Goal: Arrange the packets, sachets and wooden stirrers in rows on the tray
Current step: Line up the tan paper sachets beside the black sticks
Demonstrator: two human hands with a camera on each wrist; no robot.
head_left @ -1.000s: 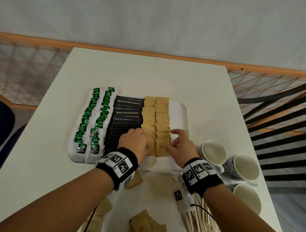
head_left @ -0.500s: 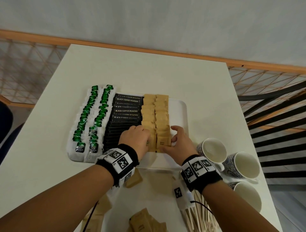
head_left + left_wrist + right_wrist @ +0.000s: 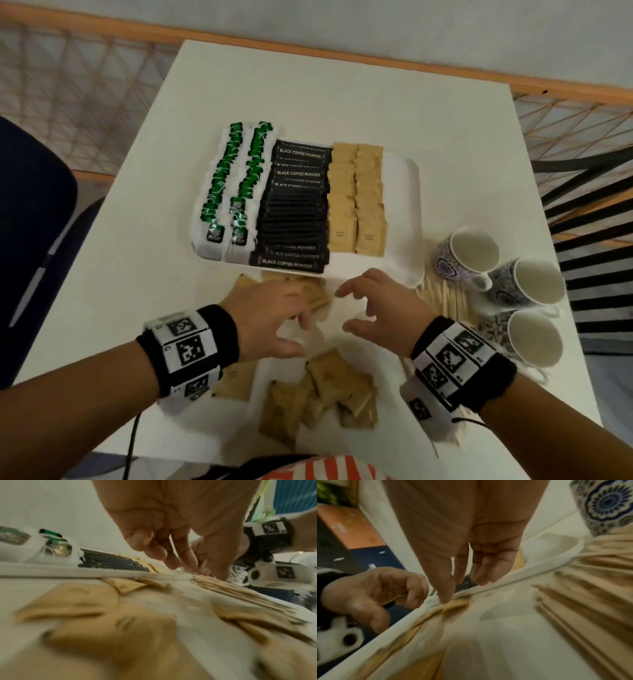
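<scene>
The white tray [image 3: 404, 192] holds two rows of green-and-white tea bags [image 3: 236, 185], a column of black coffee sachets [image 3: 294, 212] and two columns of brown packets [image 3: 356, 202]. Both hands hover over the table just in front of the tray's near rim [image 3: 85, 570]. My left hand [image 3: 298, 334] has loosely curled fingers [image 3: 171, 555] and holds nothing, above loose brown packets [image 3: 310, 296]. My right hand [image 3: 346, 310] is also empty, fingers [image 3: 488, 568] relaxed. More loose brown packets [image 3: 325, 394] lie nearer me. Wooden stirrers [image 3: 445, 298] lie right of the right hand.
Three patterned cups [image 3: 527, 284] stand at the table's right edge, close to the stirrers [image 3: 590, 588]. A dark blue chair [image 3: 30, 219] is at the left. A wooden rail [image 3: 342, 54] runs behind the table's far edge. One brown packet [image 3: 233, 380] lies under my left wrist.
Both hands have drawn back from the brown packet columns on the tray to the table in front of it. The last brown packets now lie uncovered on the tray.
</scene>
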